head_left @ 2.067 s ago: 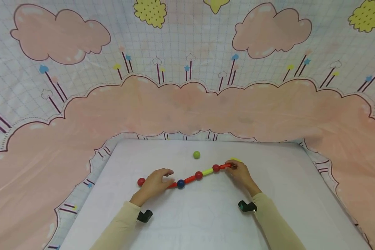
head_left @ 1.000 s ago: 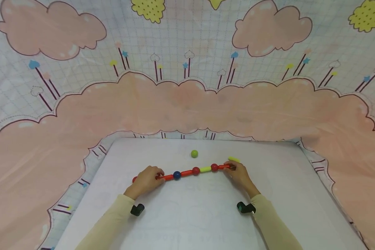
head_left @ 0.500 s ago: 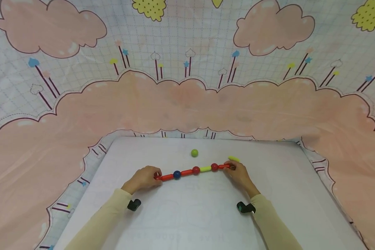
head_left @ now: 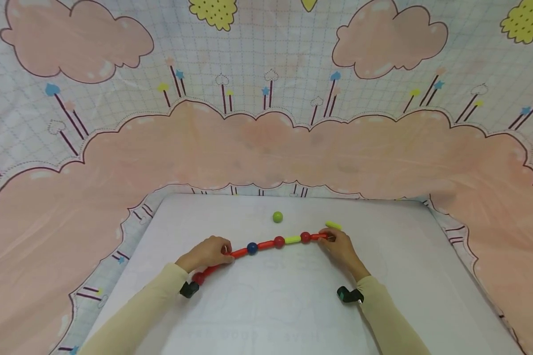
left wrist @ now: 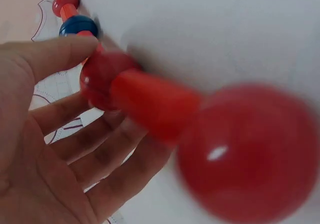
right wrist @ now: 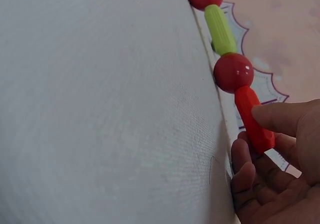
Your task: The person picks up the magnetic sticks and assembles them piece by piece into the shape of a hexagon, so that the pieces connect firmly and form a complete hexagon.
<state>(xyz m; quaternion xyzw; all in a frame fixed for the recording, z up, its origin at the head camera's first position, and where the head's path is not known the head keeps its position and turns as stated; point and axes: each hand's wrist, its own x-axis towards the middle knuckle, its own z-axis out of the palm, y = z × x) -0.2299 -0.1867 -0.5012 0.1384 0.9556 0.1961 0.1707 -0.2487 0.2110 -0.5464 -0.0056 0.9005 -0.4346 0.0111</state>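
1. Head view: end ball [head_left: 198, 278] now shows on the near side of left grip [head_left: 206, 252]; half a second ago that grip hid it.
2. Chain [head_left: 265, 245] spans both grips, now bent at the left one. Looks linked, so that joint probably pivots.
3. Left grip pinches chain by a red ball [left wrist: 102, 79]; right grip [head_left: 339, 246] pinches end rod [right wrist: 257, 135].

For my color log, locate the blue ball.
In the head view, the blue ball sits slightly left of center, between two red rods, just right of the person's left grip.
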